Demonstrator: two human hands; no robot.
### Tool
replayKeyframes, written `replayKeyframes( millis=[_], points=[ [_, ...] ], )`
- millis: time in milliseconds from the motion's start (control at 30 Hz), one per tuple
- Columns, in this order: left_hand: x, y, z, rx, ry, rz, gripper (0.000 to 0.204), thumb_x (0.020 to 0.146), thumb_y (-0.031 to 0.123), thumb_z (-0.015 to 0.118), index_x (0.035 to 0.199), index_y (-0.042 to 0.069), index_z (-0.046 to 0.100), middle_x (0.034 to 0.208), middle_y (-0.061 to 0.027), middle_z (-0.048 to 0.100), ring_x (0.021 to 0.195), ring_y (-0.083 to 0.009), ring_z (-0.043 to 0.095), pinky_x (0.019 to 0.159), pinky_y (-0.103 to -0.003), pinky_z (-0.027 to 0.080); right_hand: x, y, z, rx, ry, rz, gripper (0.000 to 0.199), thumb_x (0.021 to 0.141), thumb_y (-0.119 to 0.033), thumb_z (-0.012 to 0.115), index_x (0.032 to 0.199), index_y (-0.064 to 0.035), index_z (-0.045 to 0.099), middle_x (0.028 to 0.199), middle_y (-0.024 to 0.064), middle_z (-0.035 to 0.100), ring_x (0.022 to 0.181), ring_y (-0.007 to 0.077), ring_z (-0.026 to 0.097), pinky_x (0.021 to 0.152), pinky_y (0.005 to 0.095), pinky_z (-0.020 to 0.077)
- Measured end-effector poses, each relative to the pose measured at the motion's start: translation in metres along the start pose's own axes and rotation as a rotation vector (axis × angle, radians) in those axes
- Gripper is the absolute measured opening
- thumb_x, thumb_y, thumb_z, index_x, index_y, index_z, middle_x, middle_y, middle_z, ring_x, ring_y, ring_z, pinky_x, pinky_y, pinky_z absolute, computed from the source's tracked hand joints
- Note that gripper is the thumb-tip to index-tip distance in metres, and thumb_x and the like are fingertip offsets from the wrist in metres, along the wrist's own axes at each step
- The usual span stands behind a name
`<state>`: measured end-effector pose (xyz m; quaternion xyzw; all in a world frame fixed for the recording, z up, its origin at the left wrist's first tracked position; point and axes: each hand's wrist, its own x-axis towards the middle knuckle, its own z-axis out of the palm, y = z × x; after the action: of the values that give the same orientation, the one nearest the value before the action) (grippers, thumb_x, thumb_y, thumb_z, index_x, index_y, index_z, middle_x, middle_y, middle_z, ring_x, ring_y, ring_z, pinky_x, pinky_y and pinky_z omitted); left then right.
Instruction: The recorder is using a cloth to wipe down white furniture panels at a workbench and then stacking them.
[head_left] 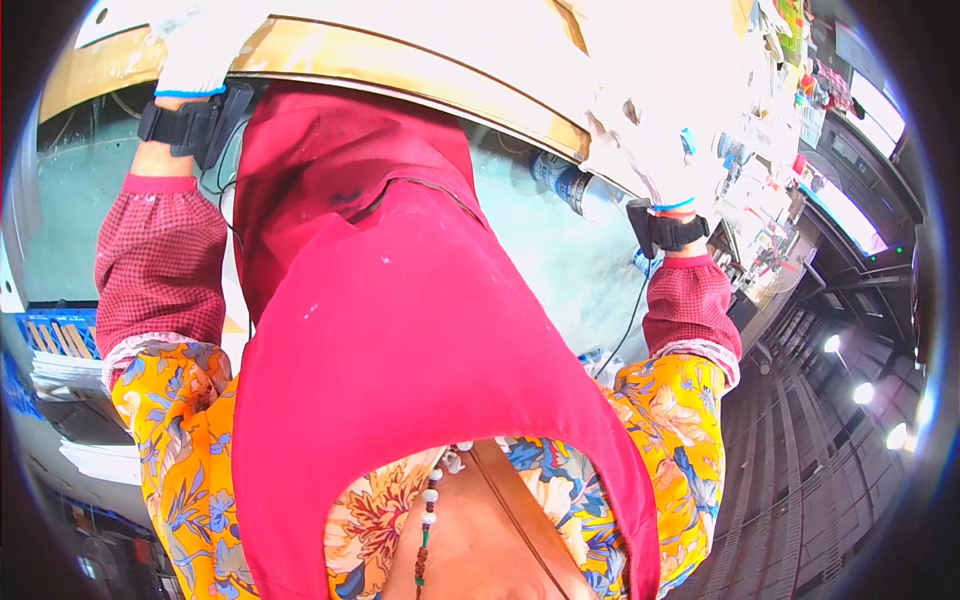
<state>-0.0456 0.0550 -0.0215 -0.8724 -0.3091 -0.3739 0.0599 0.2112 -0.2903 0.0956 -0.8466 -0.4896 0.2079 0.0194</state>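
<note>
Glare whitens our table (450,22); its wooden front edge (400,60) should feel stiff and heavy, best held along its lip. Our left hand (205,50) lies over its left, our right hand (655,150) near its right; whether either grips, we cannot tell.

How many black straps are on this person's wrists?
2. One black strap is around the left wrist; the second strap is around the right wrist.
</note>
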Motion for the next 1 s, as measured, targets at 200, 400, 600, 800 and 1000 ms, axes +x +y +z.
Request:
replayKeyframes(
  millis=[200, 400, 600, 800, 1000],
  points=[
    [0.000, -0.006, 0.005, -0.095, -0.096, 0.009, 0.032, 0.080, 0.027, 0.070, 0.104, 0.008, 0.062, 0.095, -0.0130, 0.062, 0.085, -0.0307, 0.059, 0.077, -0.043, 0.047, -0.025, 0.013, -0.004, -0.355, 0.064, -0.208, 0.024, 0.082, -0.032, 0.065, 0.097, -0.0126, 0.068, 0.080, 0.0045, 0.063, 0.070, 0.0203, 0.060, 0.062, 0.0293, 0.0450],
    [-0.004, -0.008, -0.017, -0.216, -0.134, -0.128, 0.031, 0.081, 0.029, 0.069, 0.102, 0.007, 0.063, 0.093, -0.0121, 0.062, 0.083, -0.0294, 0.060, 0.075, -0.042, 0.048, 0.013, -0.021, 0.024, -0.471, 0.359, -0.488, 0.017, 0.088, -0.027, 0.060, 0.095, -0.0117, 0.063, 0.073, 0.0028, 0.057, 0.062, 0.0166, 0.054, 0.055, 0.0276, 0.0428],
    [0.009, 0.011, 0.000, -0.006, 0.000, 0.215, 0.027, 0.080, 0.028, 0.069, 0.096, 0.007, 0.063, 0.085, -0.0101, 0.062, 0.077, -0.0270, 0.060, 0.069, -0.040, 0.048, 0.005, -0.009, 0.032, -0.242, 0.336, -0.199, 0.015, 0.091, -0.022, 0.058, 0.098, -0.0078, 0.058, 0.067, 0.0009, 0.054, 0.058, 0.0102, 0.052, 0.051, 0.0256, 0.0418],
    [-0.010, -0.029, 0.008, 0.151, -0.090, 0.339, 0.039, 0.085, 0.031, 0.063, 0.109, 0.001, 0.060, 0.097, -0.0155, 0.062, 0.084, -0.0291, 0.060, 0.071, -0.038, 0.049, -0.014, 0.039, 0.037, 0.982, -0.164, 0.382, 0.032, 0.088, -0.023, 0.063, 0.112, -0.0017, 0.061, 0.079, 0.0032, 0.065, 0.071, 0.0087, 0.060, 0.061, 0.0235, 0.0474],
    [-0.012, -0.033, 0.018, -0.142, -0.317, 0.143, 0.046, 0.086, 0.031, 0.059, 0.116, -0.003, 0.056, 0.108, -0.0210, 0.059, 0.097, -0.0352, 0.059, 0.082, -0.042, 0.049, 0.009, -0.033, 0.027, 0.851, -0.094, 0.148, 0.032, 0.089, -0.021, 0.061, 0.112, 0.0006, 0.059, 0.075, 0.0020, 0.062, 0.065, 0.0068, 0.055, 0.056, 0.0210, 0.0441]
  ],
)
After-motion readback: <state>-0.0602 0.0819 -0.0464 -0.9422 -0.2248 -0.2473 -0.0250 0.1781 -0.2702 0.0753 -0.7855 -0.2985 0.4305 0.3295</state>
